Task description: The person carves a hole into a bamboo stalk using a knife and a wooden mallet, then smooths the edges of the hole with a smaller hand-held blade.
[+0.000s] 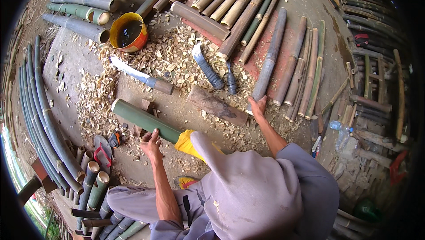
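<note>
My left hand (152,144) is at the near side of a thick green bamboo piece (141,118), its fingers curled against it; part of the grip is hidden. The piece slants toward my lap, where a yellow cloth (186,140) lies at its near end. My right hand (257,106) is closed around the near end of a long greyish bamboo pole (272,49), which stretches away from me. Between my hands lies a split wooden block (217,105). Beyond it are a long-bladed knife (139,76) with a wooden handle and a curved blade (206,66) with a dark wrapped handle.
Wood chips (168,47) cover the ground around an orange-yellow bucket (128,32) of dark liquid. Bamboo poles (248,9) lie ahead on a red surface, with more stacked at left (44,107) and right. A sandal (103,151) and a plastic bottle (341,138) lie farther aside.
</note>
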### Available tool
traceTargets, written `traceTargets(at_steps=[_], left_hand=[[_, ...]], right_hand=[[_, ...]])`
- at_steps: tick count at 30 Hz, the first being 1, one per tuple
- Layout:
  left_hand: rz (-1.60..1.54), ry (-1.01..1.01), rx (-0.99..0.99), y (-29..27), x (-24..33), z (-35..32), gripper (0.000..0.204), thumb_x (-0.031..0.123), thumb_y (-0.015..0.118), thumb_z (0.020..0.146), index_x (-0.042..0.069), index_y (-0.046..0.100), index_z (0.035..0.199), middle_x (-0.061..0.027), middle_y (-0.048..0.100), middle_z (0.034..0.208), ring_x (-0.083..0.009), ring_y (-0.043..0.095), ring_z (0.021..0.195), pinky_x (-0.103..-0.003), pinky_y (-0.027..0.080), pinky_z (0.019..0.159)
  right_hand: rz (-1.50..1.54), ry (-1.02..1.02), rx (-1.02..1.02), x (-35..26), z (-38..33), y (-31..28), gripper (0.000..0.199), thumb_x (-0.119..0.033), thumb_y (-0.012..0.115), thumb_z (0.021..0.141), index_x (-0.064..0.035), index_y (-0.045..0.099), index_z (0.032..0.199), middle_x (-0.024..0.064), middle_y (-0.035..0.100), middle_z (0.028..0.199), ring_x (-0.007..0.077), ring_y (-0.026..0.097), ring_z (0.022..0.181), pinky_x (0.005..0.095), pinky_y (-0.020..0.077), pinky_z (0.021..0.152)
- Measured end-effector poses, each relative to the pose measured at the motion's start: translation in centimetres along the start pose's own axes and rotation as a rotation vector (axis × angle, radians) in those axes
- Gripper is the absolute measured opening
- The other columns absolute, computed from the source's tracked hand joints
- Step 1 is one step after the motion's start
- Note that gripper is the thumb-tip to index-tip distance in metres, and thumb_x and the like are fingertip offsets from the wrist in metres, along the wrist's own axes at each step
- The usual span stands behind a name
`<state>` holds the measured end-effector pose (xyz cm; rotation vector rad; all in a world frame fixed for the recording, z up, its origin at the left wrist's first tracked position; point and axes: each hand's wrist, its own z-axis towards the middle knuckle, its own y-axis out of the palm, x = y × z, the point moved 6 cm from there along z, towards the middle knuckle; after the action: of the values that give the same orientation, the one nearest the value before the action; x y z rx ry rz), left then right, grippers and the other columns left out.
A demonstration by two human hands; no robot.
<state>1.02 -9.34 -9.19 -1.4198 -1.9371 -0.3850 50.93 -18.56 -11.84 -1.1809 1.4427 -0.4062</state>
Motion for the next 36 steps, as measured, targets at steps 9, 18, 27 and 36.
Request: traceTargets(at_steps=[9, 18, 27, 36], left_hand=[[0.040, 0.043, -0.011, 1.4, -0.6, -0.4, 0.032, 0.020, 0.078, 0.075, 0.003, 0.059, 0.094, -0.0008, 0.062, 0.076, -0.0083, 0.056, 0.061, -0.023, 0.044, 0.054], [0.095, 0.296, 0.144, 0.0, 1.9, -1.4, 0.045, 0.022, 0.078, 0.073, -0.003, 0.057, 0.104, -0.0093, 0.060, 0.090, -0.0167, 0.057, 0.079, -0.030, 0.046, 0.070], [-0.716, 0.272, -0.542, 5.3, 11.0, -6.6, 0.062, 0.031, 0.064, 0.085, 0.001, 0.038, 0.132, -0.0144, 0.058, 0.111, -0.0252, 0.060, 0.099, -0.041, 0.050, 0.087], [-0.849, 0.249, -0.196, 0.5, 10.2, -4.7, 0.039, 0.027, 0.063, 0.085, 0.001, 0.048, 0.110, -0.0131, 0.062, 0.099, -0.0240, 0.064, 0.086, -0.040, 0.054, 0.078]], right_hand=[[0.213, -0.094, 0.012, 0.5, -2.6, -2.5, 0.077, -0.025, 0.072, 0.062, 0.0095, 0.040, 0.123, 0.0281, 0.053, 0.107, 0.0393, 0.055, 0.097, 0.0441, 0.0419, 0.086], [0.083, -0.471, -0.401, -12.6, -9.8, -3.7, 0.064, -0.019, 0.072, 0.055, 0.0020, 0.050, 0.111, 0.0157, 0.059, 0.089, 0.0276, 0.057, 0.081, 0.0396, 0.0452, 0.076], [-0.050, -0.784, -1.082, -18.6, -19.7, 0.8, 0.063, -0.023, 0.076, 0.064, 0.0003, 0.052, 0.118, 0.0196, 0.062, 0.104, 0.0296, 0.063, 0.095, 0.0364, 0.0504, 0.080], [-0.128, -1.081, -1.191, -18.3, -22.4, 3.8, 0.065, -0.024, 0.077, 0.065, -0.0004, 0.053, 0.120, 0.0163, 0.062, 0.105, 0.0226, 0.061, 0.096, 0.0331, 0.0479, 0.082]])
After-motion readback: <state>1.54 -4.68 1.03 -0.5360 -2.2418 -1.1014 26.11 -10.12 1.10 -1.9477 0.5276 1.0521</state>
